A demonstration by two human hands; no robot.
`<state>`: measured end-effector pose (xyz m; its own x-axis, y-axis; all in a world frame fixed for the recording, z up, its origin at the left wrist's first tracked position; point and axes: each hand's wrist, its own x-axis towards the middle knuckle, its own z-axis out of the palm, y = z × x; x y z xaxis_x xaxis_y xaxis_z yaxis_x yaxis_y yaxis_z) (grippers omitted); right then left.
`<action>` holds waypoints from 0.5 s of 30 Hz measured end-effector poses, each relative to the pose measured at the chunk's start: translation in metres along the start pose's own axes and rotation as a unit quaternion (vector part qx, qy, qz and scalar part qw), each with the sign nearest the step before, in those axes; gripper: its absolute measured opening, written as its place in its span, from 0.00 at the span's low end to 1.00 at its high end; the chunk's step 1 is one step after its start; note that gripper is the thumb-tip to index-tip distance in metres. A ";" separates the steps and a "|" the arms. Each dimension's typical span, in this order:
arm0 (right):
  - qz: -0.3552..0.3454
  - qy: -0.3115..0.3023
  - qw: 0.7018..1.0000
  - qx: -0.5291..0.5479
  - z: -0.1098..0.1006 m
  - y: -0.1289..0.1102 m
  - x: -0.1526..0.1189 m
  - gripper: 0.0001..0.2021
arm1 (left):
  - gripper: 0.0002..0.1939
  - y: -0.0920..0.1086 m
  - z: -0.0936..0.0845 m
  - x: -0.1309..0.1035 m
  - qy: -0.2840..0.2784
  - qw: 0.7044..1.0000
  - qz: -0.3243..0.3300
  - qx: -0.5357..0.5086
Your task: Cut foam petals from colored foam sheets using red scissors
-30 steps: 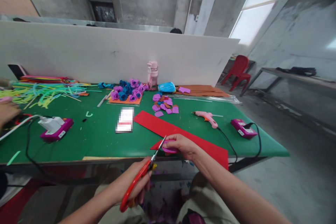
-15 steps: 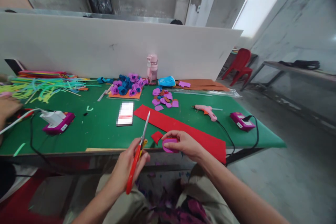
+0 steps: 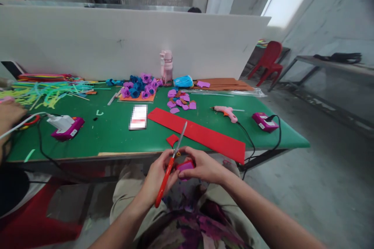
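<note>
My left hand is closed round the red-handled scissors, whose blades point up and away over the table's front edge. Between the fingers of my right hand is a purple foam piece with red foam behind it. The fingertips of both hands meet or nearly meet at this piece, above my lap. Just beyond the scissors lies a small red square. A long red foam strip stretches slantwise over the green table.
Purple and blue foam flowers, loose petals and a pink bottle stand farther back. A pink glue gun and power block are at the right. A person's hand is at the far left.
My left hand has moved right with the scissors, close to my right hand. My right hand has drawn the purple piece slightly down and left. The whole view has shifted a little.
</note>
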<state>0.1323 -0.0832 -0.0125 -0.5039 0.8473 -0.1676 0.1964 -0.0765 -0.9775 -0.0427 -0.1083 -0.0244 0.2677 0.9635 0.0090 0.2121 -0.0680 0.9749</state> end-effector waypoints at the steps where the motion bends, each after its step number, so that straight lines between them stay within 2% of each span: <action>1: 0.006 0.028 0.998 0.050 0.002 0.004 0.000 0.22 | 0.18 -0.001 0.002 0.000 0.029 0.999 -0.009 -0.013; 4: 0.016 0.124 0.967 0.220 0.014 0.016 -0.003 0.17 | 0.19 -0.003 0.010 -0.001 0.132 0.989 -0.043 -0.055; 7: 0.013 0.135 0.933 0.332 0.033 0.026 -0.006 0.18 | 0.19 -0.004 0.020 -0.002 0.198 0.975 -0.052 -0.082; 11: 0.011 0.171 0.910 0.378 0.054 0.033 -0.007 0.16 | 0.18 -0.005 0.031 -0.002 0.211 0.974 -0.036 -0.069; 15: 0.027 0.214 0.890 0.402 0.054 0.036 -0.004 0.13 | 0.18 -0.010 0.031 -0.005 0.196 0.980 -0.032 -0.016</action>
<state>0.0959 -0.1179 -0.0540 -0.1122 0.9407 -0.3202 -0.5415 -0.3281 -0.7740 -0.0166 -0.1203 -0.0414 -0.1286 0.9913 0.0270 0.1847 -0.0028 0.9828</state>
